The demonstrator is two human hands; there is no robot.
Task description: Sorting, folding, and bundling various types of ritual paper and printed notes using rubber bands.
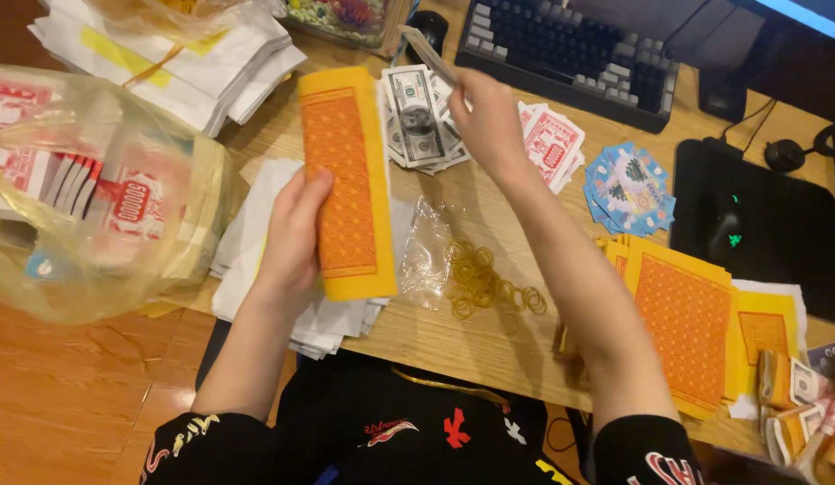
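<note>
Gripping from the side, the fingers point(312, 193) of your left hand point(292, 235) curl round the long edge of the orange-and-yellow folded paper bundle point(347, 183), thumb pressed on its patterned face, holding it up just above the tabletop point(489, 337). Your right hand point(487, 115), at about one o'clock from the bundle, has its fingers pinched on a thin sheaf of banknote-style paper point(424, 49) that slants up toward eleven o'clock; the sheaf is blurred, so I take it for a few notes rather than one.

Just beneath that hand, at three o'clock from the bundle's top, lies a loose pile of grey-green play banknotes point(416, 115), and beyond it at three o'clock a fan of red-and-white notes point(554, 144), then a fan of blue cards point(629, 189). At five o'clock from the bundle sits a clear plastic bag point(426, 251) touching a scatter of yellow rubber bands point(485, 283). Under your left wrist is a stack of white paper sheets point(247, 242). At nine o'clock a large translucent yellow bag point(94, 193) holds red-and-white packs. At four o'clock, by your right elbow, lie flat orange patterned sheets point(685, 323). A dark keyboard point(570, 49) sits at one o'clock, a black mouse point(725, 224) on its mat at three.
</note>
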